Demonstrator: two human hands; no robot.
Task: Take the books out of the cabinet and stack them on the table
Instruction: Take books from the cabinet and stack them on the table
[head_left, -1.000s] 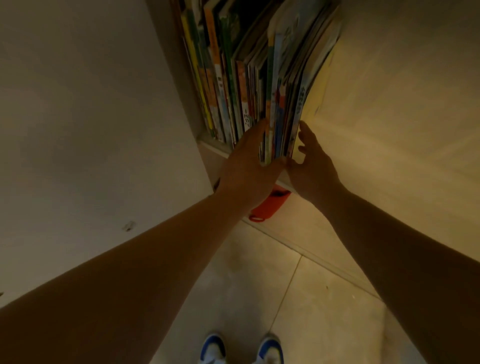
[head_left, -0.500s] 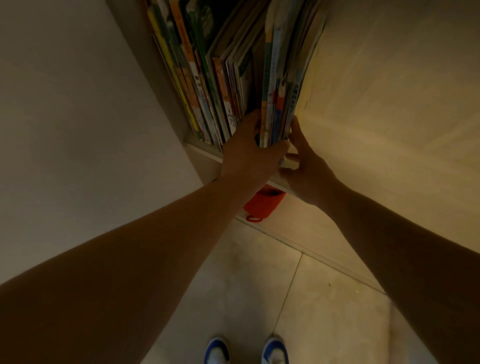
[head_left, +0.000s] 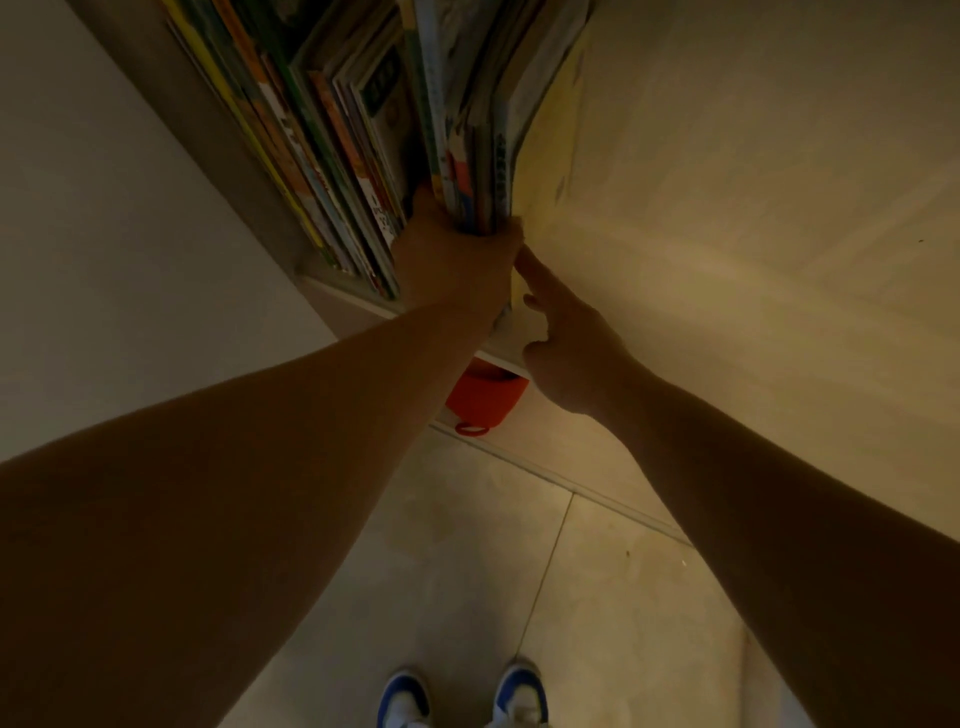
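A row of thin, colourful books stands upright on a cabinet shelf (head_left: 343, 291) at the top of the view. My left hand (head_left: 452, 265) grips a bundle of several books (head_left: 467, 171) at the right end of the row, with fingers behind them and the thumb across their spines. The remaining books (head_left: 322, 166) lean to the left of it. My right hand (head_left: 566, 338) hovers just right of the bundle with its index finger pointing up beside the book edges and its other fingers loosely curled, holding nothing.
The cabinet's pale side panel (head_left: 701, 182) fills the right. A grey wall (head_left: 104, 234) is on the left. An orange bag (head_left: 483, 400) with a loop sits under the shelf. Below are a tiled floor (head_left: 467, 571) and my blue-and-white shoes (head_left: 462, 696).
My left hand has closed round the right-hand bundle of books. My right hand has dropped lower and away from the book edges. The view has moved closer to the shelf.
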